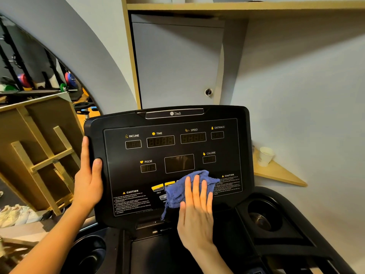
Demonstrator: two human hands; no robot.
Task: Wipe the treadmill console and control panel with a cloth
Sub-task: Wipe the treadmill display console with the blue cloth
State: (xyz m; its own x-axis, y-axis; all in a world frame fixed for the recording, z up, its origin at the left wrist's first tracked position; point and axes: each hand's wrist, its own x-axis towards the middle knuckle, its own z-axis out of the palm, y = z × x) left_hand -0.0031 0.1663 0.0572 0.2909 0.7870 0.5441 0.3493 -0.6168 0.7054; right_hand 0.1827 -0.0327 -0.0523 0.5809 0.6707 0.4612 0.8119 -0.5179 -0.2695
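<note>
1. At 9 o'clock we see a wooden frame [45,155] leaning beside the treadmill, with pale shoes [15,215] on the floor below it.
2. The left hand [88,175] grips the left edge of the console [167,161]: its thumb lies on the front face and its fingers curl round behind the rim.
3. At the centre we see the control panel [171,155], dark, with unlit windows labelled INCLINE, TIME, SPEED, DISTANCE, PULSE and CALORIE.
4. At 6 o'clock on that panel lies the blue cloth [177,190], bunched, covering part of the yellow buttons [157,187].
5. The right hand [197,210] presses the cloth flat against the panel, its grip spread with straight fingers lying on the fabric.
6. At 4 o'clock we see a round cup holder [263,214] in the treadmill body.
7. At 3 o'clock a white paper cup [265,156] stands on a triangular corner shelf [280,175].
</note>
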